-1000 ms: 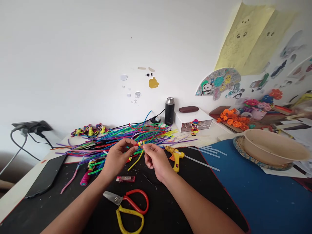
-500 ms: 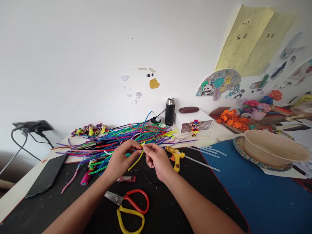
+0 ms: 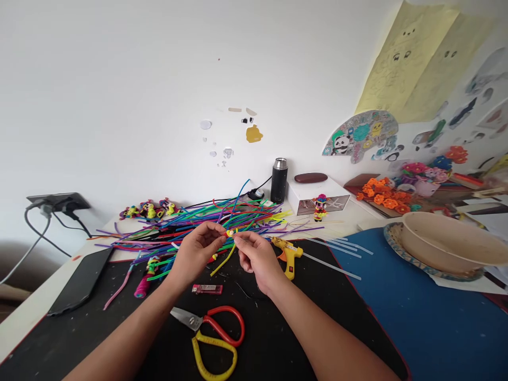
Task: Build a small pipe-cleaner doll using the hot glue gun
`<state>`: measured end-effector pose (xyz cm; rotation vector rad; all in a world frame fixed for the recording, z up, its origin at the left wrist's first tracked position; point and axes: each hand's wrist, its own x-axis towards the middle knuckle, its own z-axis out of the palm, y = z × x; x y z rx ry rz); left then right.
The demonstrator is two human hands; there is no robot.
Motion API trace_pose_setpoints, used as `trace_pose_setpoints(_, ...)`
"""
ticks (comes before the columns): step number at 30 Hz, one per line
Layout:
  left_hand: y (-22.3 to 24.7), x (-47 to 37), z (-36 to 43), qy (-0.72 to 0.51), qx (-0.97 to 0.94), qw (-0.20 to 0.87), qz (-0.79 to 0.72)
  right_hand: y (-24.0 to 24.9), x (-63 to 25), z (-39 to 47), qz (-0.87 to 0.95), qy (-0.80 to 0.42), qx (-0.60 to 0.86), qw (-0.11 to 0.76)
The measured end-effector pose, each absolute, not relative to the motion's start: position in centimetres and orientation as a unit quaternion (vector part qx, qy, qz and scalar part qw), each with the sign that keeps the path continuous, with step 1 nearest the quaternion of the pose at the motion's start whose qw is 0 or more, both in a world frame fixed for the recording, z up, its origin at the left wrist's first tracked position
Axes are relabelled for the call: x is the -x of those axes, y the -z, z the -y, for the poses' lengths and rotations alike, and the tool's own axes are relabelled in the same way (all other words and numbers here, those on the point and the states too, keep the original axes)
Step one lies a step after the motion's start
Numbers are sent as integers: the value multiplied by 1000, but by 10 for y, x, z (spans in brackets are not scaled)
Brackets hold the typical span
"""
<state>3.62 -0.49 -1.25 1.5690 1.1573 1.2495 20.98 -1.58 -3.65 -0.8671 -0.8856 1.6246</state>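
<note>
My left hand [image 3: 197, 248] pinches a small yellow, white and red piece [image 3: 230, 233] between thumb and fingertips. Closed just to its right, my right hand [image 3: 257, 258] grips a yellow pipe cleaner [image 3: 224, 260] where it meets that piece, and the strand's loose end slants down to the left. How the two join is hidden by the fingers. Beyond both hands lies a wide heap of coloured pipe cleaners [image 3: 202, 217]. Scissors [image 3: 200, 324] with one red and one yellow handle rest below the hands, near a pink-red lighter [image 3: 207, 289].
A yellow glue gun [image 3: 291, 256] sits right of my hand, with clear glue sticks [image 3: 337, 267] around it. Small figures [image 3: 151, 210] stand at the back left, another [image 3: 319, 207] by the white box [image 3: 305, 190]. A black flask [image 3: 279, 182] and a beige bowl [image 3: 444, 243] are farther off.
The small piece has turned and moved slightly left, and shows more of its yellow and red parts. The hands have parted a little. The whole view has shifted slightly.
</note>
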Motion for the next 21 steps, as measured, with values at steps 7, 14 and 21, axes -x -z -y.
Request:
trace_pose_setpoints(7,15,-36,4,-479,-632,388,-470,34,-210,17,364,-673,375,524)
trace_pose_setpoints(14,12,-37,6,-471,-634,387,-476,38,-210,15,369,-673,370,524)
trace_pose_setpoints(21,11,-39,7,-460,-635,396,-477,38,-210,15,369,-675,366,524)
